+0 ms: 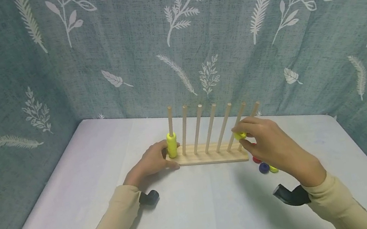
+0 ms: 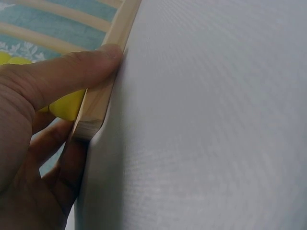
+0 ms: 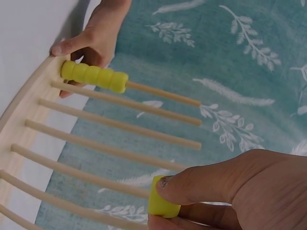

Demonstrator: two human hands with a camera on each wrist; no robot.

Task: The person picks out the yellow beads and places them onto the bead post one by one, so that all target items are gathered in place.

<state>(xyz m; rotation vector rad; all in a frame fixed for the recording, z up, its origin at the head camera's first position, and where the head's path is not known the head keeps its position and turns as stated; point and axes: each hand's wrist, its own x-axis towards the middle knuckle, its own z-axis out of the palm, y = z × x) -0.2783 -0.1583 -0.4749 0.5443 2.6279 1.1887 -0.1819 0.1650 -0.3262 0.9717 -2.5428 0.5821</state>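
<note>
Bead point(image 3: 161, 206) pinched in the right hand point(image 1: 269, 142) shows only partly (the left hand point(image 1: 152, 161) grips the wooden rack point(image 1: 212, 158)).

soft light, faint shadows point(image 1: 260, 192) on the tabletop point(image 1: 186, 219); left wrist view perhaps hazy.

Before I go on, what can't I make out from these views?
Head view: how many loose beads lie by the rack; the right hand blocks part of that spot.
Head view: the middle of the rightmost peg, behind the same hand.
Left wrist view: part of the yellow bead stack, behind the left hand.
Right wrist view: tips of some nearer pegs, behind the right hand and held bead.
</note>
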